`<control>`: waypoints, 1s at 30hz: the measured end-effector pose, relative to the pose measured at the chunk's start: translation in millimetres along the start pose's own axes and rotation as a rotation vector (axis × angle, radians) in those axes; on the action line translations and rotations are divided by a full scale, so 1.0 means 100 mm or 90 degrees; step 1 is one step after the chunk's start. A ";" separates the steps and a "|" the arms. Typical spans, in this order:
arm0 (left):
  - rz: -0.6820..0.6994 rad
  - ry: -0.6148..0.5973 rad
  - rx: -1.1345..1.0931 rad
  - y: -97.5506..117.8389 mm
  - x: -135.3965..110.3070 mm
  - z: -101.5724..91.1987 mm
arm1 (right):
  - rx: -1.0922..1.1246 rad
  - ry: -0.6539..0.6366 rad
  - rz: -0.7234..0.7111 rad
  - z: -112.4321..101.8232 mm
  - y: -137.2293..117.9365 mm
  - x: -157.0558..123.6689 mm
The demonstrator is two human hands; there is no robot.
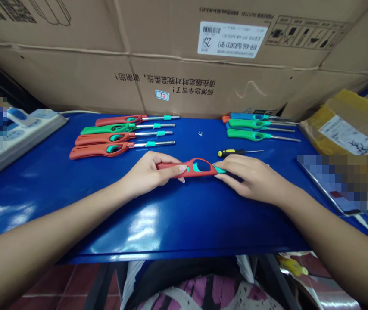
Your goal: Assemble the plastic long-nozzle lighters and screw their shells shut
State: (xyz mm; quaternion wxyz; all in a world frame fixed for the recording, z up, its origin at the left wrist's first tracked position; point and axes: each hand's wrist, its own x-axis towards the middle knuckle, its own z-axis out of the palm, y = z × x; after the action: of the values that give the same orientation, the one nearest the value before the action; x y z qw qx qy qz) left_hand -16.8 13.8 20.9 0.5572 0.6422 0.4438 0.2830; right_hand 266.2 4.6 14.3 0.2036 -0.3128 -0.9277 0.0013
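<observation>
Both my hands hold one red lighter (193, 168) with a teal trigger, just above the blue table (171, 219). My left hand (150, 173) is closed round its handle end on the left. My right hand (251, 176) is closed on its nozzle end, and its fingers hide the metal tube. A small screwdriver (235, 152) with a black and yellow handle lies just behind my right hand.
Several red and green lighters (121, 135) lie in a row at the back left, several blue and green ones (255, 128) at the back right. Cardboard boxes (184, 56) wall the back. A power strip (16, 129) sits left, a taped package (348, 129) right.
</observation>
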 end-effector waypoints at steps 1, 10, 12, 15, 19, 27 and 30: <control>-0.007 0.002 0.001 -0.01 0.00 -0.01 | 0.004 -0.001 0.005 0.00 0.01 -0.01; -0.033 -0.026 -0.021 -0.03 0.03 -0.04 | -0.031 -0.031 0.028 -0.03 0.05 -0.02; 0.006 -0.023 0.042 -0.03 0.03 -0.03 | -0.033 -0.050 0.052 -0.05 0.05 -0.01; 0.135 -0.028 0.168 -0.07 0.02 -0.02 | -0.040 -0.099 0.108 -0.09 0.07 -0.01; 0.318 -0.046 0.304 -0.16 0.02 -0.02 | -0.057 -0.167 0.135 -0.13 0.12 -0.02; 0.341 -0.052 0.320 -0.23 0.03 -0.02 | 0.019 -0.211 0.187 -0.14 0.15 -0.04; 0.341 -0.053 0.301 -0.23 0.03 -0.01 | 0.058 -0.187 0.174 -0.14 0.15 -0.04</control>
State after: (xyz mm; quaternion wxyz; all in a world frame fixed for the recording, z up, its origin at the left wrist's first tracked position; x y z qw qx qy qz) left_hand -22.1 16.3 -1.3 0.3169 0.8579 0.2899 0.2819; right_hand 282.6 12.9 23.5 0.0784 -0.4225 -0.8954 0.1165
